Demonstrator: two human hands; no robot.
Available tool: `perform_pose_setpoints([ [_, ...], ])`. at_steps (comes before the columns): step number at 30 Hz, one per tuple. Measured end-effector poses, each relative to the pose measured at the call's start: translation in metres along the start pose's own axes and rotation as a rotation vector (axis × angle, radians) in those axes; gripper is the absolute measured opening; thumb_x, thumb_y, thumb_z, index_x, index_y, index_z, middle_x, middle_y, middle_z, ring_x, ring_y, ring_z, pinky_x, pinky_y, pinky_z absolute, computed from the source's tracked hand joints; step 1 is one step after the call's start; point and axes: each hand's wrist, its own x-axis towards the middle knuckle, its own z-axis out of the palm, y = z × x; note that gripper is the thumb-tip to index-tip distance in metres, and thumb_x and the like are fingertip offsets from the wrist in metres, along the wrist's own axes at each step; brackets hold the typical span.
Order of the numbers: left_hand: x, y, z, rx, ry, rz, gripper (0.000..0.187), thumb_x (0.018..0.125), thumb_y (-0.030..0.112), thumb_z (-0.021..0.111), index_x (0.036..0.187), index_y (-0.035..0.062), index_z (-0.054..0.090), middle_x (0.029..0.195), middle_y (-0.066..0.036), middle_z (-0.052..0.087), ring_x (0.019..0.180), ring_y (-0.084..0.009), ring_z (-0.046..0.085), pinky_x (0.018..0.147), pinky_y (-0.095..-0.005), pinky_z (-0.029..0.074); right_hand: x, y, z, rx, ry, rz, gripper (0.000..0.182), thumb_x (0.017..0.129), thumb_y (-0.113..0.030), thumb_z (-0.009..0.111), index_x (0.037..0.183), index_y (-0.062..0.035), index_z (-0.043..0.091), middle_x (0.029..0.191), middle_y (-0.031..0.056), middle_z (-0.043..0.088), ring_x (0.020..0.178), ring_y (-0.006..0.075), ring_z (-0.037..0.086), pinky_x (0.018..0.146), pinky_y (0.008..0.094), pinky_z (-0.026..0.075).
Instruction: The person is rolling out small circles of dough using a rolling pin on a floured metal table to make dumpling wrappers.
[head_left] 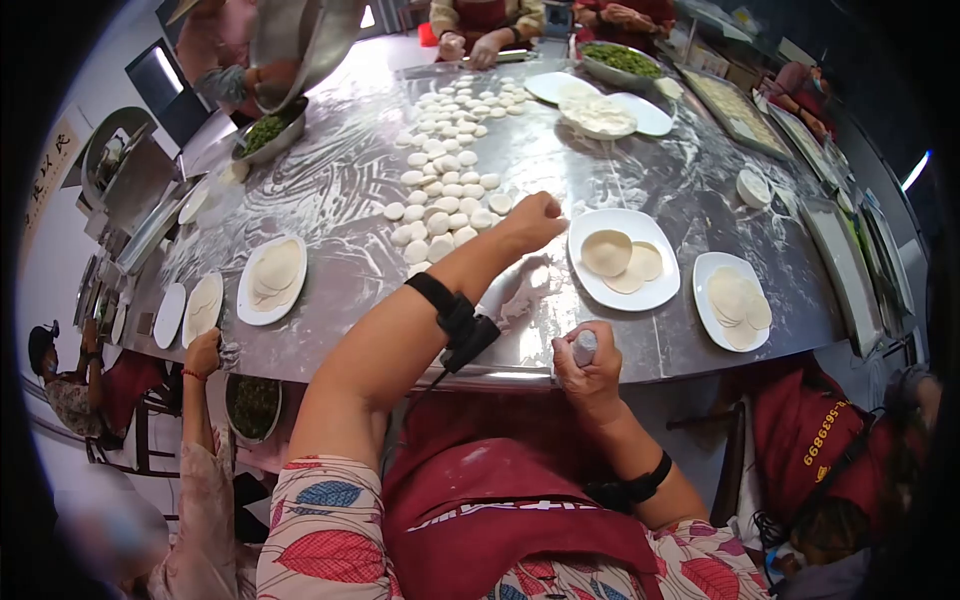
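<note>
There is one view only, from a camera on the person's head. It looks forward and down, close over the bench, with a wide fisheye bend.

The left arm stretched forward and up, elbow nearly straight, a black band strapped around the forearm. The left hand was curled, knuckles up. The right hand stayed low and near the body, fingers clenched, wrist banded.
</note>
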Motion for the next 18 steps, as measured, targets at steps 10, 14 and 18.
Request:
perform_pose_setpoints([
  [10,-0.013,-0.037,-0.009,0.955,0.077,0.107,0.021,0.080,0.010,0.056,0.099,0.0026,0.060,0.105,-0.018,0.059,0.097,-0.0345,0.058,0.081,-0.0442,0.048,0.005,0.001,0.002,-0.140,0.033,-0.150,0.021,0.078,-0.003,0.067,0.089,-0.0049,0.049,0.064,0.0088,0.055,0.050,0.0203,0.059,0.047,0.0297,0.045],
  [14,-0.021,-0.033,-0.008,0.917,0.088,0.046,0.024,0.083,0.010,0.051,0.104,0.0019,0.058,0.102,-0.019,0.060,0.095,-0.0342,0.060,0.079,-0.0441,0.049,0.001,0.014,0.002,-0.062,0.028,0.023,0.020,0.079,-0.004,0.066,0.090,-0.0044,0.049,0.064,0.0079,0.054,0.053,0.0183,0.057,0.048,0.0305,0.045],
  [18,-0.022,-0.051,-0.008,0.870,0.076,0.084,0.025,0.082,0.013,0.052,0.103,0.0057,0.062,0.104,-0.021,0.057,0.096,-0.0342,0.058,0.080,-0.0439,0.048,0.005,0.022,0.004,-0.035,0.025,0.028,0.017,0.082,-0.005,0.062,0.090,-0.0045,0.047,0.060,0.0053,0.052,0.048,0.0120,0.053,0.043,0.0264,0.042],
])
